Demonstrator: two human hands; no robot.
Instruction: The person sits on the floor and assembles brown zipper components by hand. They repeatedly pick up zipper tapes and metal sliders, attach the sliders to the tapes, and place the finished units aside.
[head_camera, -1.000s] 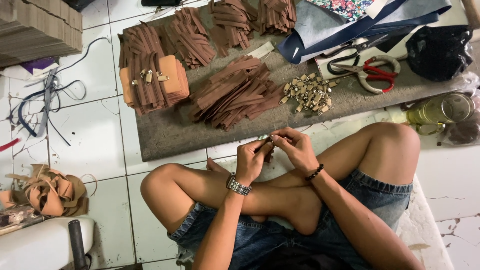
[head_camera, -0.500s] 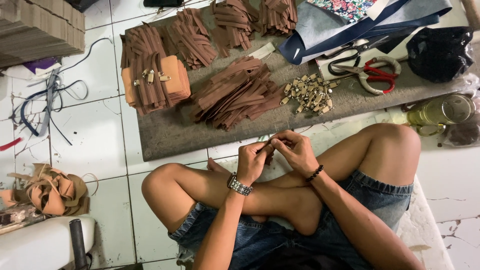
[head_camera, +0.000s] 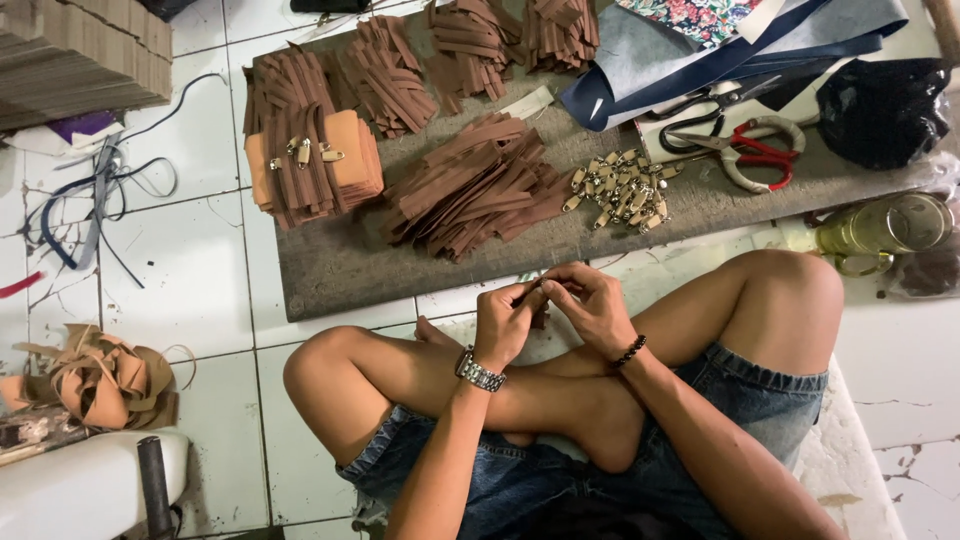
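My left hand (head_camera: 505, 322) and my right hand (head_camera: 592, 302) meet above my crossed legs, both pinching a short brown strap (head_camera: 537, 292) between their fingertips. The strap is mostly hidden by the fingers. Just beyond my hands, on a grey board (head_camera: 340, 265), lies a heap of brown straps (head_camera: 475, 188) and a pile of small metal clasps (head_camera: 622, 188). Farther left sits a tan stack with straps and clasps on it (head_camera: 315, 160).
Scissors with red handles (head_camera: 752, 150) and black scissors (head_camera: 700, 110) lie on the board's right. A glass jar (head_camera: 885, 228) lies at right, a black bag (head_camera: 880, 105) behind it. Leather scraps (head_camera: 95, 375) and cords (head_camera: 90, 200) are on the tiles at left.
Both hands have shifted slightly while working the strap between the fingertips; nothing else has moved.
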